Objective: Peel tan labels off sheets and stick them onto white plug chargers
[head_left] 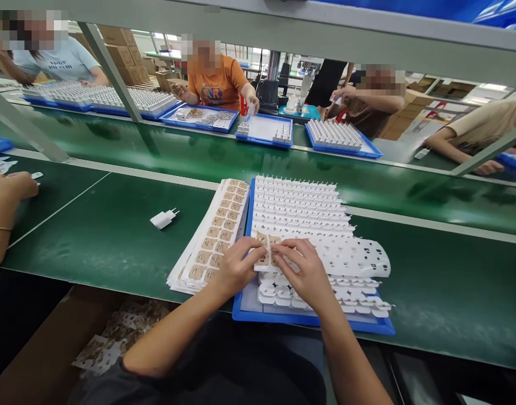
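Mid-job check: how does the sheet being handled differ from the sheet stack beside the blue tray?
The handled sheet is mostly bare white, with tan pieces visible only at its left end; the sheet stack shows tan pieces along its whole top. The handled sheet extends crosswise above the blue tray; the sheet stack rests on the green table. Both combine white and tan.
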`<state>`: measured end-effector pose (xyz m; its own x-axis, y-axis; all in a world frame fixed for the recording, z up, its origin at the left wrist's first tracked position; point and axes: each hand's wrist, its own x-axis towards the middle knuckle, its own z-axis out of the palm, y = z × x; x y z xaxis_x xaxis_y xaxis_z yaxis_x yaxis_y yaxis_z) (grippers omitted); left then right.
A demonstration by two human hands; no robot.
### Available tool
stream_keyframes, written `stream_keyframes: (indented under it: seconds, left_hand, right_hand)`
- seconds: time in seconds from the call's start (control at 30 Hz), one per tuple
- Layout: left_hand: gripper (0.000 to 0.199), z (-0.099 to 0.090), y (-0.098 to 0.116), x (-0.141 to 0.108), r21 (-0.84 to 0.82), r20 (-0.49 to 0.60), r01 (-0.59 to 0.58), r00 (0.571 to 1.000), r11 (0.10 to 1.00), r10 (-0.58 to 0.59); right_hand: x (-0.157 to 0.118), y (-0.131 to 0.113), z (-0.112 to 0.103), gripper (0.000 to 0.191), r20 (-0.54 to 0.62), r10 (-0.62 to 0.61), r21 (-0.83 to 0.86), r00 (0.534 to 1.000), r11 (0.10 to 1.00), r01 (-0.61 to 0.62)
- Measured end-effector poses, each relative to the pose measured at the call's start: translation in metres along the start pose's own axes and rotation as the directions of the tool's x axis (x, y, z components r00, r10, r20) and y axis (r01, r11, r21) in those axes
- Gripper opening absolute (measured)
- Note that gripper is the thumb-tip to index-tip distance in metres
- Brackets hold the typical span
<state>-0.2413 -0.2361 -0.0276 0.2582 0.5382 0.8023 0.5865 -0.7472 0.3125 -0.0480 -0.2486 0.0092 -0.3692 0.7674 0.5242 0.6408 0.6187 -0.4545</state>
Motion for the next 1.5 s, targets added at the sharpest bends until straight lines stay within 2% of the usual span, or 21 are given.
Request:
stream_keyframes:
  seconds: [0.33,0.5,0.67,0.9,1.03,1.07,1.33,1.5]
  left_hand:
    - [0.018,0.004,0.000,-0.001,-0.038,0.006,0.034,0.999,0.999,-0.034]
    - [0.012,0.004,-0.004,0.004,-0.059,-0.032,0.022,0.999,0.998,-0.024]
    - [0.018,0.003,-0.005,0.009,-0.066,-0.042,0.022,0.999,0.998,-0.025]
    - [0.017,0.003,-0.002,0.007,-0.078,0.059,-0.028,0.998,0.997,0.033]
    - [0.014,0.003,-0.002,0.007,-0.066,0.021,-0.023,0.999,0.998,0.024]
    - [0.014,0.003,-0.003,0.007,-0.071,0.012,-0.027,1.000,0.997,0.028]
    - [0.020,0.003,0.000,0.008,-0.087,-0.068,-0.106,0.993,0.991,0.100]
    - [0.019,0.006,0.005,0.009,-0.102,-0.090,-0.093,0.992,0.990,0.084]
  right_hand:
    - [0.005,-0.002,-0.001,0.010,-0.008,0.009,0.093,1.000,0.996,-0.008]
    - [0.003,-0.002,-0.006,0.011,-0.077,0.024,0.170,0.997,0.985,-0.010]
    - [0.002,0.000,-0.011,0.010,-0.121,0.073,0.214,0.990,0.976,-0.046]
    - [0.000,0.001,-0.007,0.006,-0.037,0.146,0.200,0.989,0.970,-0.136]
    - [-0.004,0.005,-0.009,0.033,0.068,0.155,0.172,0.986,0.971,-0.164]
    - [-0.004,0.006,-0.010,0.034,0.078,0.164,0.177,0.983,0.968,-0.176]
    - [0.002,0.006,-0.021,0.019,0.131,0.144,0.240,0.981,0.955,-0.172]
    - [0.004,0.003,-0.019,0.014,0.139,0.096,0.257,0.986,0.958,-0.130]
